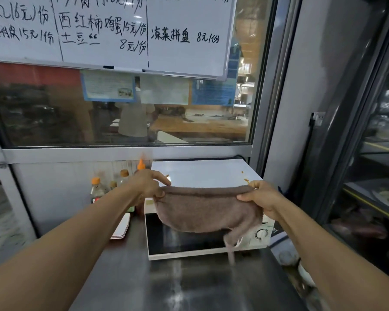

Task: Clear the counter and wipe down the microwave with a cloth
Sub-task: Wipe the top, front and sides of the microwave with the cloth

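- 2 bare forearms reaching forward over the steel counter (pixel 189 283).
- Left hand (pixel 147 184) pinching the left top corner of the brown cloth (pixel 207 209), index finger extended.
- Right hand (pixel 262 199) closed on the right top corner.
- Cloth stretched between both hands, hanging in front of the white microwave (pixel 202 173), covering part of its door.
- Orange specks on the microwave top, near the right edge.
- Stacked white trays (pixel 121 227) and orange-capped bottles (pixel 97 189) just left of the microwave.
- Whiteboard (pixel 112 30) above, on the window.

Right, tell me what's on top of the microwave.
A few orange specks near the right edge of the microwave top. The cloth, held by both hands, hides its front edge.
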